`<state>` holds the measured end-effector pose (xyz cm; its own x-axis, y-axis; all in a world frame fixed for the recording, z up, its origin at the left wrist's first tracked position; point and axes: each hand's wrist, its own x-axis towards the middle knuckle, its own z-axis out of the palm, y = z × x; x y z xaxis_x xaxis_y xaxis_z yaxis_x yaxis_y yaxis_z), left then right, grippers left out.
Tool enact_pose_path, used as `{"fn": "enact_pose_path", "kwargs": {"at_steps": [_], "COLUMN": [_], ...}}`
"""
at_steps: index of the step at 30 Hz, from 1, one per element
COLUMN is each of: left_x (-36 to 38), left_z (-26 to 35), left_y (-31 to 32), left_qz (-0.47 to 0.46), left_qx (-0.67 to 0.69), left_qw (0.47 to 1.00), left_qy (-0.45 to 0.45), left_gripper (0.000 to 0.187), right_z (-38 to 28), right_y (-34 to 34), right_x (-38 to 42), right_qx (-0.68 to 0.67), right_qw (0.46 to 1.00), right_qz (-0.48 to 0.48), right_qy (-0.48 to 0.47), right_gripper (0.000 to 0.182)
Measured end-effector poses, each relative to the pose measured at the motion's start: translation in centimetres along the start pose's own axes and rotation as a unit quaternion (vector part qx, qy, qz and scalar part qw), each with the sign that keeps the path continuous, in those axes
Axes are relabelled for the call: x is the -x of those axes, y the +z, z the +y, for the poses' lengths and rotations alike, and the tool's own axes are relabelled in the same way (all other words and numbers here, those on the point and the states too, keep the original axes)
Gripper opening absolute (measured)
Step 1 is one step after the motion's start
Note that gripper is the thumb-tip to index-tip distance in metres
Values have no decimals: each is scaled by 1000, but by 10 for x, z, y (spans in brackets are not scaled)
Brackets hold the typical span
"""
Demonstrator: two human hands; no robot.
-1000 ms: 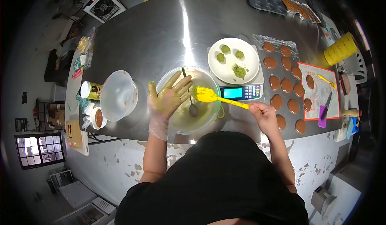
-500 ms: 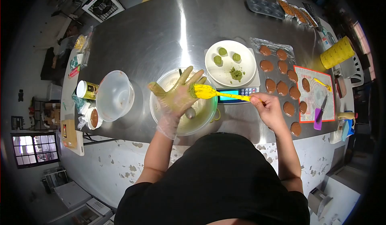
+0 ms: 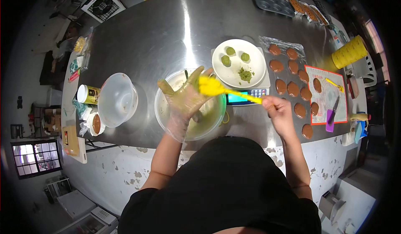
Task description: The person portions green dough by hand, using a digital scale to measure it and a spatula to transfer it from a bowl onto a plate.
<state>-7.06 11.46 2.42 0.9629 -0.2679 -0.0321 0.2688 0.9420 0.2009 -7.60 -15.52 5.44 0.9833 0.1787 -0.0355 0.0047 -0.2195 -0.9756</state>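
Observation:
Over a large bowl (image 3: pixel 161 121), my left hand (image 3: pixel 184 95) wears a clear glove smeared green, its fingers spread and palm up. My right hand (image 3: pixel 279 113), without a glove, grips the handle end of a yellow spatula (image 3: pixel 213 87). The spatula's head is at the fingers of my left hand; whether it touches them is unclear. A spoon-like metal tool (image 3: pixel 197 117) shows in the bowl. Behind the spatula, a white plate (image 3: pixel 238 77) with several green pieces, 3 of them balls (image 3: pixel 230 50), rests on a scale (image 3: pixel 254 93) with a lit display.
Left are a clear bowl (image 3: pixel 118 100) and a lidded jar (image 3: pixel 88 94). On the right lie brown discs (image 3: pixel 293 88) on a dark sheet, a red-edged mat (image 3: pixel 339 96) and a purple-handled knife (image 3: pixel 330 119). A muffin tin (image 3: pixel 274 5) stands at the back.
The yellow spatula's head has shifted slightly up and left and is turned differently against my left hand. My left hand's fingers have tilted a little. The whole view has moved slightly.

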Motion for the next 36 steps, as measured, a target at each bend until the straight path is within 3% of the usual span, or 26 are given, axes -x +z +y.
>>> {"fn": "enact_pose_path", "kwargs": {"at_steps": [2,3,6,10,16,19,24,30,36], "left_x": [-1,-2,-5,-10,-12,-12,-11,-11,-16], "left_z": [0,-1,-4,-2,5,-5,-8,-11,-20], "left_y": [1,3,4,-6,-7,11,16,15,12], "left_qz": [5,12,-8,-84,-112,-23,7,25,-3], "left_qx": [17,20,85,152,74,4,-62,-96,-134], "left_qw": [1000,999,995,984,991,998,994,991,989], "left_qy": [19,29,41,34,14,66,91,88,65], "left_gripper": [126,124,121,121,124,127,131,133,136], "right_z": [-3,-3,-2,5,5,4,4,1,5], "right_y": [-10,-9,-10,-10,-17,-8,-2,6,8], "right_x": [-4,-6,-3,-1,-3,0,6,13,14], "right_qx": [-70,-91,-44,40,86,74,95,119,44], "right_qw": [995,994,995,997,996,997,995,991,998], "right_qz": [20,41,46,63,26,0,-10,-14,-50], "right_qy": [70,54,78,-6,-10,-17,-1,-56,-4], "right_gripper": [20,19,20,22,22,20,18,16,18]}}
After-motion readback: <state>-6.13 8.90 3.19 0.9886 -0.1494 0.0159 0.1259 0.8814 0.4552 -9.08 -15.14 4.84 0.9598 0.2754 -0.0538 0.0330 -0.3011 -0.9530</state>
